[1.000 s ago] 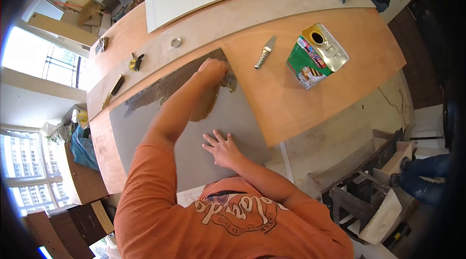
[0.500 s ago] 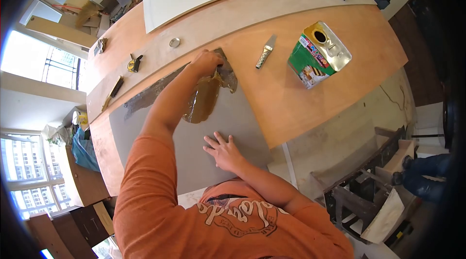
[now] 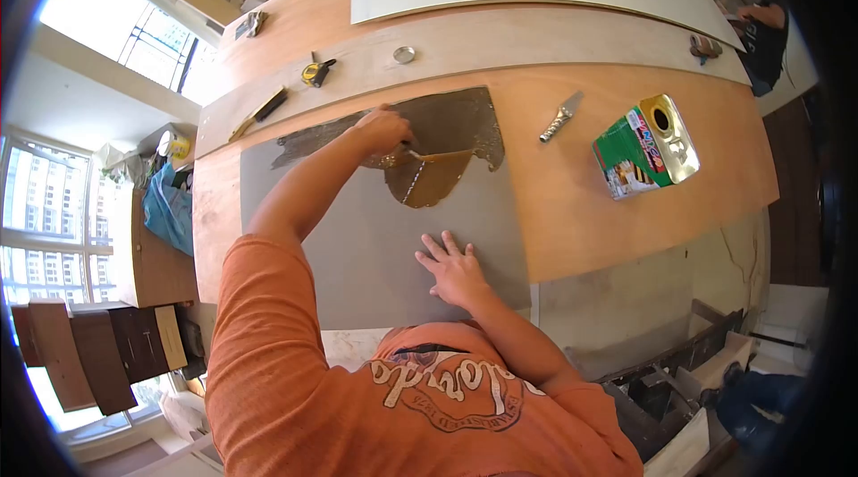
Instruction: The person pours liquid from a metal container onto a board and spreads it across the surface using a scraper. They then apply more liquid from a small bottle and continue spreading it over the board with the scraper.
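1 grey rectangular laminate sheet (image 3: 357, 244) lies on 1 orange plywood bench (image 3: 581, 191). 1 brown glue puddle (image 3: 440, 175) sits on the sheet's far half. The left hand (image 3: 382, 130), arm stretched forward, is clenched round 1 thin toothed metal spreader (image 3: 411, 177). The spreader's long edge runs from the hand back toward the person. The right hand (image 3: 456, 270) lies flat on the sheet, fingers spread, gripping nothing. To the right are 1 green-and-gold tin can (image 3: 645, 148) and 1 metal scraper (image 3: 558, 119).

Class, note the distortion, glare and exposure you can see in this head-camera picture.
Head view: the fisheye lens bends the table edge into an arc and a dark vignette rings the frame; the windows at left are blown out white; the can top glints; the wet glue shines.
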Demonstrator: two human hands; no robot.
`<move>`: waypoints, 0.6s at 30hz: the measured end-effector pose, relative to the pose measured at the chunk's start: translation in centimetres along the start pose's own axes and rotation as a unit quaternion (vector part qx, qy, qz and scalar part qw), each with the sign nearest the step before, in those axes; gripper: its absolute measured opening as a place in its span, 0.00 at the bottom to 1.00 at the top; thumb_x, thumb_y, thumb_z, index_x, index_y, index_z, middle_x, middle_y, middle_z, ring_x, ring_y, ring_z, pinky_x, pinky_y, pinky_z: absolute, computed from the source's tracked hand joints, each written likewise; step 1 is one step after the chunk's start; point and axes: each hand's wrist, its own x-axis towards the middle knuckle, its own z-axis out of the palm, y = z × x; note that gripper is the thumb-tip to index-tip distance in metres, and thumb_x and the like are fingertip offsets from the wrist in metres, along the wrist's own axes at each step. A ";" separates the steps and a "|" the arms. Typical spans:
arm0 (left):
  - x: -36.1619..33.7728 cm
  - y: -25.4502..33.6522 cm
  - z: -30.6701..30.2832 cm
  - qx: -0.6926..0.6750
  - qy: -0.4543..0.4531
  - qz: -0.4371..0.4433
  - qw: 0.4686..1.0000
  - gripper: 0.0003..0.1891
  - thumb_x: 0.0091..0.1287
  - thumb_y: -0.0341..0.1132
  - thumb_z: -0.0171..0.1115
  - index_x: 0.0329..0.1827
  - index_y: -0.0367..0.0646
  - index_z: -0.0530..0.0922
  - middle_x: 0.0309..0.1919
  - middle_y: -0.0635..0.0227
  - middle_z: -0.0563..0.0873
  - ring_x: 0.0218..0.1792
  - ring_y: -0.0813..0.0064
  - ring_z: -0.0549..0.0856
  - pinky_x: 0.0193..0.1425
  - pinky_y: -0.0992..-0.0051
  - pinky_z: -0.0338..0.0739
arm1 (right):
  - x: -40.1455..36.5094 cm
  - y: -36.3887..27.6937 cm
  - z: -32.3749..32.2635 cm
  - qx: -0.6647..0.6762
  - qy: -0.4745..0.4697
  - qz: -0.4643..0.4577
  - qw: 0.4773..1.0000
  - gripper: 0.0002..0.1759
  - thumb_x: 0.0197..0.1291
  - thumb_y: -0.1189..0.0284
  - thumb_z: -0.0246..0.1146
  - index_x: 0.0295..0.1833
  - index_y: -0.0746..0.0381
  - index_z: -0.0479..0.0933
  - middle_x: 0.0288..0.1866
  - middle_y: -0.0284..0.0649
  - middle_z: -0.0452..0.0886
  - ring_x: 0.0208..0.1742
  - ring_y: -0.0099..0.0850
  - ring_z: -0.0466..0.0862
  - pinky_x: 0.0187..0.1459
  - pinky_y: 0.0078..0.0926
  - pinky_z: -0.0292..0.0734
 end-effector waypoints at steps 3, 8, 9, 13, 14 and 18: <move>-7.5 -1.3 2.6 -0.036 -0.050 -0.097 0.993 0.19 0.57 0.25 0.59 0.48 0.55 0.87 0.49 0.73 0.87 0.54 0.67 0.84 0.66 0.60 0.67 | 0.1 0.0 0.4 0.001 0.012 -0.009 1.000 0.45 0.52 0.60 0.76 0.77 0.45 0.66 0.86 0.33 0.50 0.84 0.46 0.51 0.71 0.68 0.62; -18.4 -1.3 6.0 -0.178 0.004 -0.231 0.957 0.15 0.61 0.24 0.57 0.47 0.48 0.86 0.47 0.62 0.89 0.54 0.56 0.84 0.62 0.58 0.73 | 0.2 -0.2 0.1 -0.019 -0.007 -0.005 1.000 0.46 0.53 0.60 0.76 0.78 0.44 0.65 0.86 0.32 0.48 0.85 0.46 0.50 0.71 0.68 0.62; -18.9 -1.0 5.7 -0.215 0.027 -0.261 0.941 0.14 0.62 0.25 0.57 0.47 0.47 0.86 0.47 0.59 0.89 0.54 0.54 0.84 0.61 0.57 0.75 | 0.2 -0.4 0.0 -0.023 -0.009 -0.001 1.000 0.46 0.53 0.59 0.75 0.78 0.44 0.65 0.86 0.32 0.48 0.85 0.46 0.50 0.71 0.68 0.62; -15.8 0.6 4.5 -0.227 0.041 -0.410 0.882 0.12 0.66 0.31 0.56 0.48 0.45 0.85 0.48 0.49 0.88 0.54 0.47 0.85 0.59 0.55 0.77 | -0.1 -0.8 0.0 -0.021 -0.020 0.012 1.000 0.45 0.54 0.59 0.75 0.78 0.45 0.65 0.86 0.32 0.47 0.85 0.47 0.48 0.72 0.69 0.60; -13.9 0.8 5.3 -0.222 0.046 -0.415 0.881 0.12 0.66 0.33 0.56 0.48 0.44 0.85 0.47 0.48 0.88 0.53 0.47 0.85 0.59 0.54 0.78 | 0.1 -0.8 0.3 -0.019 -0.022 0.017 0.999 0.45 0.54 0.59 0.75 0.78 0.45 0.65 0.86 0.32 0.47 0.85 0.47 0.48 0.72 0.70 0.59; -6.2 5.2 1.6 -0.239 0.082 -0.361 0.898 0.14 0.65 0.35 0.55 0.47 0.42 0.85 0.47 0.47 0.88 0.52 0.47 0.86 0.58 0.54 0.79 | 0.2 -1.4 0.9 -0.001 -0.003 0.037 0.999 0.45 0.54 0.59 0.75 0.78 0.46 0.65 0.86 0.32 0.48 0.84 0.49 0.48 0.70 0.76 0.57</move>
